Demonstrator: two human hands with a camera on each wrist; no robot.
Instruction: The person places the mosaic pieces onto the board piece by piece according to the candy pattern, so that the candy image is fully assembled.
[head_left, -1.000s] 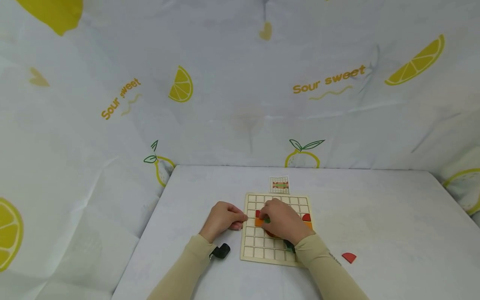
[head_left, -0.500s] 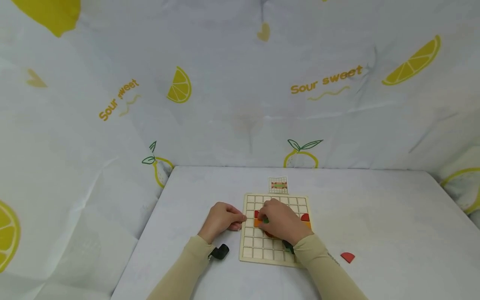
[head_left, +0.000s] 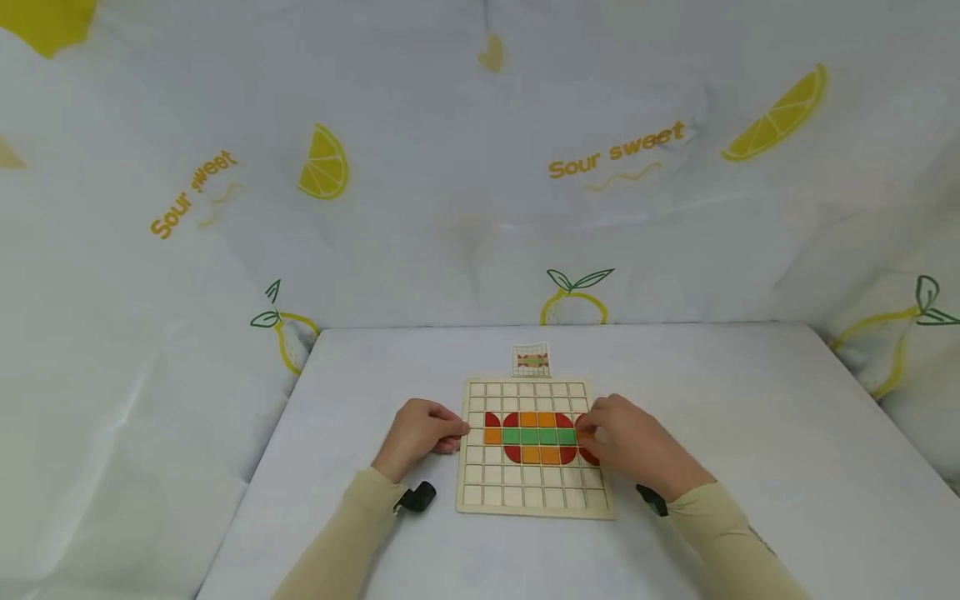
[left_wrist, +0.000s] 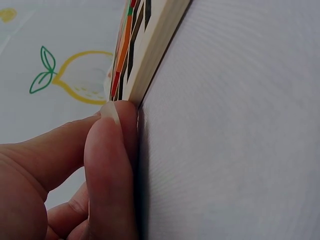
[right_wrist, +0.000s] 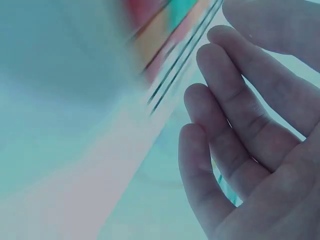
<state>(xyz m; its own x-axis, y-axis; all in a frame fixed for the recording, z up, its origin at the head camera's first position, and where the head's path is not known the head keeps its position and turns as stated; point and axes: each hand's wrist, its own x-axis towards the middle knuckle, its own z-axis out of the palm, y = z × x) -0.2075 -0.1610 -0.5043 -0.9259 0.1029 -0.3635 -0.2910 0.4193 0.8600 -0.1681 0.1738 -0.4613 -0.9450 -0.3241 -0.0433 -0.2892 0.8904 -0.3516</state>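
A square wooden grid board (head_left: pixel 536 498) lies on the table, with red, orange and green flat pieces forming a candy-like pattern across its middle. Green squares (head_left: pixel 529 436) make the central row. Orange squares (head_left: pixel 537 419) and curved red pieces (head_left: pixel 513 454) run above and below it. My left hand (head_left: pixel 422 433) pinches the board's left edge between thumb and forefinger, as the left wrist view shows. My right hand (head_left: pixel 633 437) is over the board's right edge, its fingertips overlapping the end pieces. In the right wrist view its loosely extended fingers (right_wrist: pixel 240 107) show no piece among them.
A small pattern card (head_left: pixel 531 361) with a similar grid picture stands just behind the board. White cloth printed with lemons (head_left: pixel 573 308) covers the wall behind the table (head_left: pixel 712 375). Dark wrist cameras (head_left: pixel 418 497) are strapped below both hands.
My right hand has moved right from the pattern's left part to the board's right edge, uncovering the pieces. The loose red piece on the table no longer shows. My left hand keeps its place.
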